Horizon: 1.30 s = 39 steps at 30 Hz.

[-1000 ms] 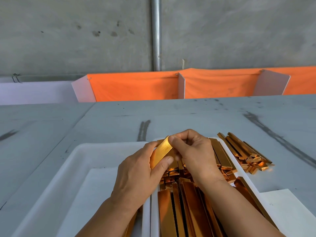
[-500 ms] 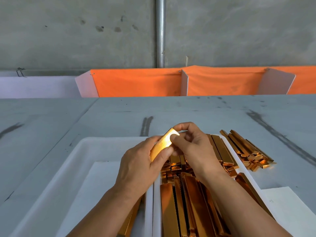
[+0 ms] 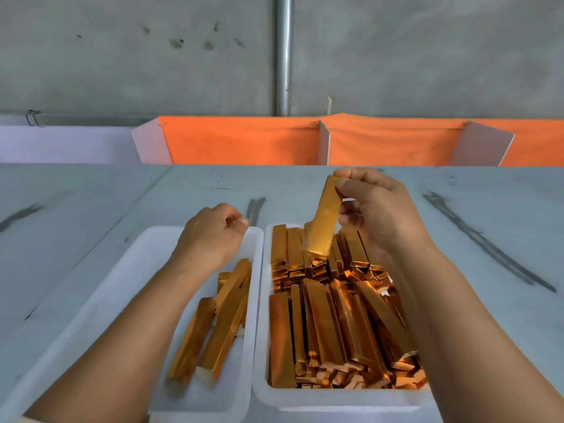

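One gold carton (image 3: pixel 323 224) is pinched at its upper end between thumb and forefinger of the right hand (image 3: pixel 381 215). It hangs tilted below the grip, over the full white tray (image 3: pixel 335 398). The left hand (image 3: pixel 210 236), beside it, is curled on nothing above the neighbouring tray (image 3: pixel 137 254).

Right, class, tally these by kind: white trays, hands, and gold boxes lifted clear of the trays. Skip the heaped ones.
White trays: 2, the left tray and the right tray.
Hands: 2, the left hand and the right hand.
Gold boxes lifted clear: 1, the gold box pinched by the right hand.
Total: 5.
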{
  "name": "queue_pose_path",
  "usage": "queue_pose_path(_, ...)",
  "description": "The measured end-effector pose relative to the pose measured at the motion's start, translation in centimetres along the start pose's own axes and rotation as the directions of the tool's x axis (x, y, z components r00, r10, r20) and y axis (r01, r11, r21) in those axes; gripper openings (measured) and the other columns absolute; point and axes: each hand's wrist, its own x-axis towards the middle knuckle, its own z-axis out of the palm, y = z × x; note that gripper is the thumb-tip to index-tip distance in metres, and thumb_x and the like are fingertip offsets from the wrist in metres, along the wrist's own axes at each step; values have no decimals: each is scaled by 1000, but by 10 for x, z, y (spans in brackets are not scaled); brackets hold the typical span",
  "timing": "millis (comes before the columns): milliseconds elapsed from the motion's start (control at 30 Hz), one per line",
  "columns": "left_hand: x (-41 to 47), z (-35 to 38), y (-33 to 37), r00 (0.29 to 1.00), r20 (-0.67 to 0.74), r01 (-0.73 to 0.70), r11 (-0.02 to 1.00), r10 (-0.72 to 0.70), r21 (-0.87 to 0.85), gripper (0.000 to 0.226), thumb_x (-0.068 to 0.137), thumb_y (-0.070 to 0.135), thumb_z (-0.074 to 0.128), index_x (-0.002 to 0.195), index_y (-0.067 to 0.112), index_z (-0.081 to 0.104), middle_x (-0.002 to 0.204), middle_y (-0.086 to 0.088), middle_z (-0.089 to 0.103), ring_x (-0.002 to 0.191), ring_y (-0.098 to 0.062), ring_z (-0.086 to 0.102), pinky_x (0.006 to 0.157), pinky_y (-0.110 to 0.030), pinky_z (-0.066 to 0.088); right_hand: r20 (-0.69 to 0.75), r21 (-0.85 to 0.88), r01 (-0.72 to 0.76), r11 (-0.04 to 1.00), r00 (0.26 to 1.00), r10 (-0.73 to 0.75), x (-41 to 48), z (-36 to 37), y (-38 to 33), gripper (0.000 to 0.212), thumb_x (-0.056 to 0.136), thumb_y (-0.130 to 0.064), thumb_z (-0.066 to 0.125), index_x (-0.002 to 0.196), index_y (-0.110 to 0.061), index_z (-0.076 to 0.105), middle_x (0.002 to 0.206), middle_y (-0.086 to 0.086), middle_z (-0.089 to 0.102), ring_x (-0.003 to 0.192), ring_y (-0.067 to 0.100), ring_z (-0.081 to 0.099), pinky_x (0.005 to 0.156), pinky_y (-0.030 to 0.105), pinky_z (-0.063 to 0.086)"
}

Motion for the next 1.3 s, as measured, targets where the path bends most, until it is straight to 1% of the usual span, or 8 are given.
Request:
queue_pose_path(233,-13,-7,-32,887,389,32,874,-248,485,31,100,25,42,116,7,60,106,-5,62,84,-15,51,66,-22,37,40,-408,-195,892,972,231,-16,-57,0,17,98,-14,58,99,-16,75,85,5,77,67,16,72,60,30,57)
queue_pose_path(367,-30,-2,-48,812,412,160,836,-413,524,29,97,29,48,112,7,59,98,-12,64,81,-19,64,43,-21,28,16,-706,-177,686,964,265,-22,-78,12,17,98,-20,59,97,-18,76,89,-2,73,76,18,69,59,27,55)
queue_pose_path(433,-38,3,-54,791,394,230,825,-467,516,28,95,32,51,108,8,58,83,-8,57,62,-17,52,43,-19,30,6,-797,-127,590,976,218,-22,-82,18,16,97,-22,60,95,-21,75,92,-4,70,83,20,68,72,34,59)
queue_pose_path(567,-47,13,-61,797,367,250,815,-480,524,32,90,44,57,101,13,60,87,-2,63,67,-14,56,52,-20,41,14,-915,-49,400,988,151,-25,-80,28,5,90,-27,67,87,-30,66,85,-10,59,76,5,57,55,17,39)
queue_pose_path(700,-50,21,-64,838,330,217,819,-435,531,28,86,43,64,92,16,61,86,0,66,76,-13,64,60,-20,48,36,-971,-3,238,986,162,-29,-75,45,8,92,-32,64,97,-26,68,95,-5,64,87,12,59,68,23,47)
queue_pose_path(833,-48,24,-68,829,355,259,860,-432,440,25,82,33,70,95,14,59,87,-4,64,73,-16,62,57,-23,49,57,-989,28,146,978,199,-34,-70,53,28,92,-54,59,103,-28,64,79,-11,54,79,9,55,65,24,44)
queue_pose_path(1033,-44,28,-68,814,348,379,879,-466,291,27,82,31,73,100,14,61,98,-6,65,92,-20,63,86,-33,56,68,-997,60,40,967,244,-33,-69,51,27,89,-50,61,104,-27,61,82,-9,56,86,13,58,72,28,45)
queue_pose_path(1300,-37,19,-75,835,250,352,825,-490,442,30,78,36,75,97,15,65,93,-1,65,85,-16,63,76,-24,54,71,-997,70,15,963,258,-33,-64,47,29,85,-57,62,93,-29,56,82,-10,55,84,11,56,72,27,43)
